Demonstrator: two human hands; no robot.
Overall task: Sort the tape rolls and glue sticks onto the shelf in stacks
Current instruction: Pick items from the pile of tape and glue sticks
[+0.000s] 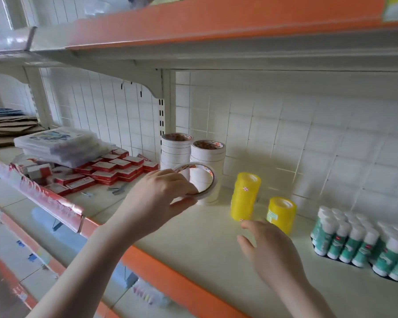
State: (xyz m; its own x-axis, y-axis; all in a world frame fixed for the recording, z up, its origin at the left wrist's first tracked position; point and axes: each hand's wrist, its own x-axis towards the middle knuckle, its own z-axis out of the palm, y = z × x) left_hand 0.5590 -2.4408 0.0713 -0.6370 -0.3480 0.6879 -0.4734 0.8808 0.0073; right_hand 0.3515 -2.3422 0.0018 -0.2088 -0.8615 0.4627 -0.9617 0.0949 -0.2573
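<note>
My left hand grips a white tape roll, tilted, just above a low stack of white rolls on the cream shelf. Two taller stacks of white tape stand behind it near the tiled back wall. A tall stack of yellow tape rolls stands to the right, with a shorter yellow stack beside it. My right hand hovers with relaxed fingers and holds nothing, its fingertips close to the base of the yellow stacks. Green-and-white glue sticks stand grouped at the far right.
Red and white small boxes and clear plastic packs fill the shelf's left part. Flat cardboard lies at the far left. An orange-edged upper shelf overhangs. The orange front lip runs beneath my arms.
</note>
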